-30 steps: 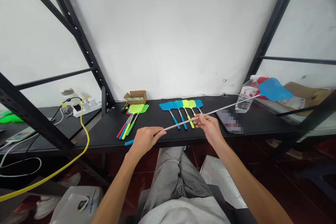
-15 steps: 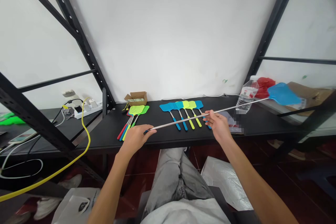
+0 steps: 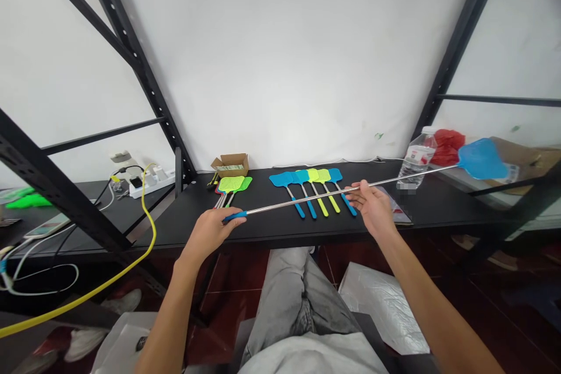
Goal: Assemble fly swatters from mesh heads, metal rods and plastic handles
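Observation:
A blue fly swatter (image 3: 482, 159) with a long metal rod is held level above the table's front part, its head out to the right. My left hand (image 3: 213, 232) is closed round its blue handle. Farther along the rod, my right hand (image 3: 372, 205) grips it between thumb and fingers. Behind the rod several short blue and yellow fly swatters (image 3: 323, 176) lie side by side, handles toward me. To the left is a stacked bunch of fly swatters (image 3: 232, 184), green on top; my left hand partly hides their handles.
A small open cardboard box (image 3: 232, 165) stands near the wall. A water bottle (image 3: 416, 158) and a red plastic bag (image 3: 447, 146) are at the right. A yellow cable (image 3: 151, 234) hangs at the left, near a power strip (image 3: 153, 182). Black shelf posts (image 3: 451, 52) flank the table (image 3: 263, 231).
My left hand has moved left, baring more of the blue handle. My right hand and the swatter's head have shifted slightly right. The rod stays stretched between both hands.

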The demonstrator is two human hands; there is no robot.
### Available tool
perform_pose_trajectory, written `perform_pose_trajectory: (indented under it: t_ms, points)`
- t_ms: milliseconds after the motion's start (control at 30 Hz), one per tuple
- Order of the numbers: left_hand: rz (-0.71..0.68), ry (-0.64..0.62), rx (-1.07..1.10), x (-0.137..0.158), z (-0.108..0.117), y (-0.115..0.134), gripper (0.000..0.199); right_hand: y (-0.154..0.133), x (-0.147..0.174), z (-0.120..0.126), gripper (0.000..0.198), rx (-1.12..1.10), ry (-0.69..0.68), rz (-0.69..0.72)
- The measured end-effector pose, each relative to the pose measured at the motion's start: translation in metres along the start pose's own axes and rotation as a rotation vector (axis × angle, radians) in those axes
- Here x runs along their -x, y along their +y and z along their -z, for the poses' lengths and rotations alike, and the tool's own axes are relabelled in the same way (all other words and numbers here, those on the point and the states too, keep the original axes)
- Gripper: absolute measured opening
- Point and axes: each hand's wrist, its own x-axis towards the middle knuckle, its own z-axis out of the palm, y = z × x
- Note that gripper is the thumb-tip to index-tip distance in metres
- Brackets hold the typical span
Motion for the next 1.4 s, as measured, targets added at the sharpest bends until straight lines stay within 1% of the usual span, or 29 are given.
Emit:
perform_pose_trajectory:
  t_ms: [267,467,633,733,833,933,1067,1200,1300,1400]
  points:
    - [-0.016,0.030,-0.012,-0.006,0.005,0.011,0.041,0.001,-0.004,0.004,0.032,-0.061,0.049,0.071]
    - [-0.017,0.022,-0.021,-0.002,0.009,0.011,0.042,0.000,0.000,-0.002,0.033,-0.107,0.050,0.054]
    - [-0.007,0.020,-0.024,0.001,0.010,0.007,0.041,0.003,-0.001,-0.001,0.032,-0.116,0.049,0.051]
    - [-0.011,0.015,-0.026,0.000,0.008,0.010,0.039,0.006,0.001,-0.004,0.032,-0.111,0.042,0.052]
    - [-0.063,0.018,-0.009,-0.004,0.000,0.022,0.038,0.016,0.011,-0.017,0.033,-0.089,-0.022,0.036]
    - [-0.129,-0.002,0.023,-0.009,-0.010,0.035,0.037,0.029,0.025,-0.034,0.034,-0.067,-0.097,-0.013]
    - [-0.121,-0.007,0.021,-0.010,-0.018,0.046,0.035,0.044,0.041,-0.050,0.034,-0.055,-0.115,-0.053]
    - [-0.160,-0.030,0.036,-0.007,-0.028,0.059,0.031,0.055,0.057,-0.061,0.033,-0.011,-0.202,-0.071]
    - [-0.184,-0.048,0.082,-0.006,-0.037,0.068,0.030,0.059,0.068,-0.069,0.033,0.040,-0.246,-0.056]
    - [-0.179,-0.054,0.125,-0.005,-0.038,0.068,0.033,0.058,0.074,-0.074,0.034,0.091,-0.293,-0.064]
